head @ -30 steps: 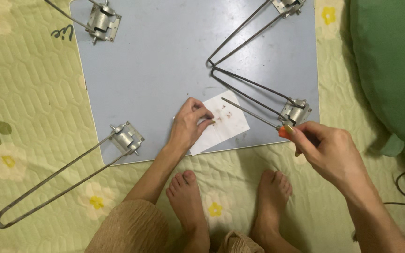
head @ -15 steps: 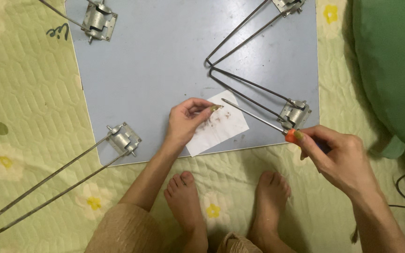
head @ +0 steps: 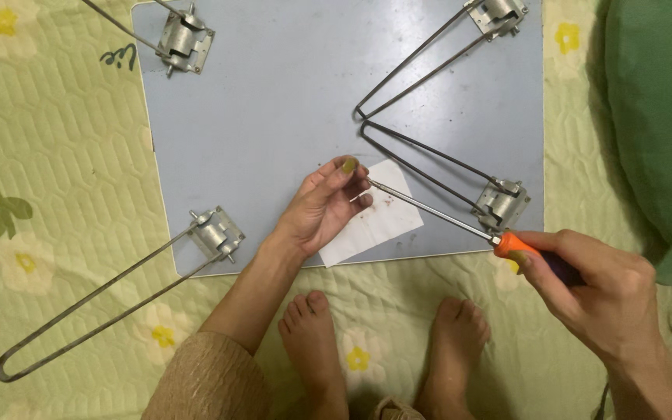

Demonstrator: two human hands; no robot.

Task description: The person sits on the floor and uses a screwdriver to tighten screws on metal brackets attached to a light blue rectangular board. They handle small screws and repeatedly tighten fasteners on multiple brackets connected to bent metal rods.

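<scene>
The right hand grips a screwdriver by its orange handle, shaft pointing to ten o'clock. Its tip meets the left hand, whose fingers pinch a small screw over white paper on the blue board.

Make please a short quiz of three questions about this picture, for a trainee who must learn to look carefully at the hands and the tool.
1. True or false: the right hand grips the screwdriver by its orange handle.
2. What lies under the left hand on the blue board? A) a white sheet of paper; B) a green cushion; C) a coil of wire.
3. Fill in: the tip of the screwdriver shaft points toward the fingers of the ____ hand.

Key
1. True.
2. A.
3. Left; whether a small part is pinched there is too small to tell.
</scene>
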